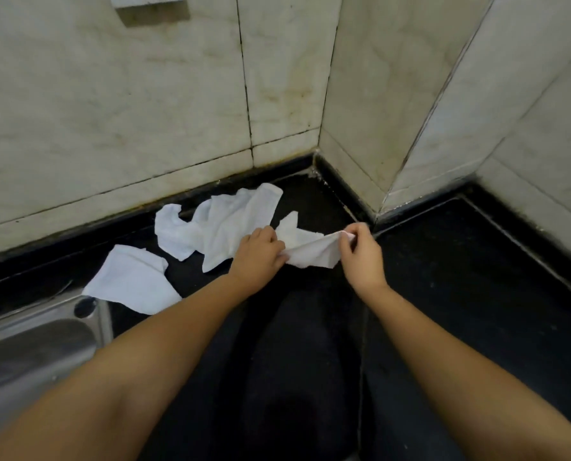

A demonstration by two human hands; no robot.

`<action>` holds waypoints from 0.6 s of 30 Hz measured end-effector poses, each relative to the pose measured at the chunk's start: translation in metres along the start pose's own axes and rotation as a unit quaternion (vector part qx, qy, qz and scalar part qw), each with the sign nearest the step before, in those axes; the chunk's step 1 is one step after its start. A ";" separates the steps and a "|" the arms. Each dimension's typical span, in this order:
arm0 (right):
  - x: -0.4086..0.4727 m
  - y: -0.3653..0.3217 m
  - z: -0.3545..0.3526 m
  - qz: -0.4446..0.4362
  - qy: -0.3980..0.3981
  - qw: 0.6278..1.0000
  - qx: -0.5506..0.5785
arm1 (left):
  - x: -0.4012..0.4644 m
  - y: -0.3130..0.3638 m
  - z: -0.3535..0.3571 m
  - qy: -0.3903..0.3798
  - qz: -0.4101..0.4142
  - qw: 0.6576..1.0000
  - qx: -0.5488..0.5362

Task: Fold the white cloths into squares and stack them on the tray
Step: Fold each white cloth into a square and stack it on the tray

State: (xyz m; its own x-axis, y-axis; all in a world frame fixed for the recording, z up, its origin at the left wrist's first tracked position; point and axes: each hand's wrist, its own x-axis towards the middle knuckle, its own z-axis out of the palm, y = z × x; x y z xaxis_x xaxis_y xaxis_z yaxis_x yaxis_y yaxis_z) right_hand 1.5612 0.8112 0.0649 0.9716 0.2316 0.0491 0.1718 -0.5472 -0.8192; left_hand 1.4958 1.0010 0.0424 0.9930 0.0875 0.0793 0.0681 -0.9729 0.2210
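Both hands work at the black counter (443,294), close to the wall corner (315,154) where the pale marble tiles meet. The left hand (255,257) pinches one end of a small white cloth (314,252), and the right hand (360,252) pinches the other end between thumb and fingertips, so the cloth hangs bunched and slightly raised between them. How much of it still lies on the counter is hard to tell, since the left hand covers that edge.

Out from the corner, behind the left hand, a crumpled heap of white cloths (217,227) lies against the foot of the wall; how many cloths it holds cannot be made out. Further from the corner, a single cloth (132,281) lies flat, its near edge overlapping the rim of a steel sink (27,354), which is cut off at the picture's edge.
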 end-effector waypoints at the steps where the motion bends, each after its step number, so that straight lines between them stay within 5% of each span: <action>1: -0.001 -0.006 -0.009 0.008 0.022 1.000 0.020 | -0.003 -0.002 -0.007 0.006 -0.007 1.000 -0.007; 11: 0.011 -0.037 -0.062 0.035 0.093 0.990 0.102 | 0.000 -0.007 -0.065 0.053 -0.150 0.946 -0.281; 18: 0.001 -0.037 -0.071 0.011 0.032 0.988 0.153 | -0.018 -0.011 -0.081 0.034 -0.156 0.884 -0.439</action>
State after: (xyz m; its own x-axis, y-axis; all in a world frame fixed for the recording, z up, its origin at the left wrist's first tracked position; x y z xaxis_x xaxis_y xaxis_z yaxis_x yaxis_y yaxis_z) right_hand 1.5671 0.7741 0.1360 0.9845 0.1662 0.0564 0.1021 -0.2812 -0.9542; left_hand 1.4689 1.0271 0.1168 0.9294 0.3628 -0.0673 0.2065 -0.3601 0.9098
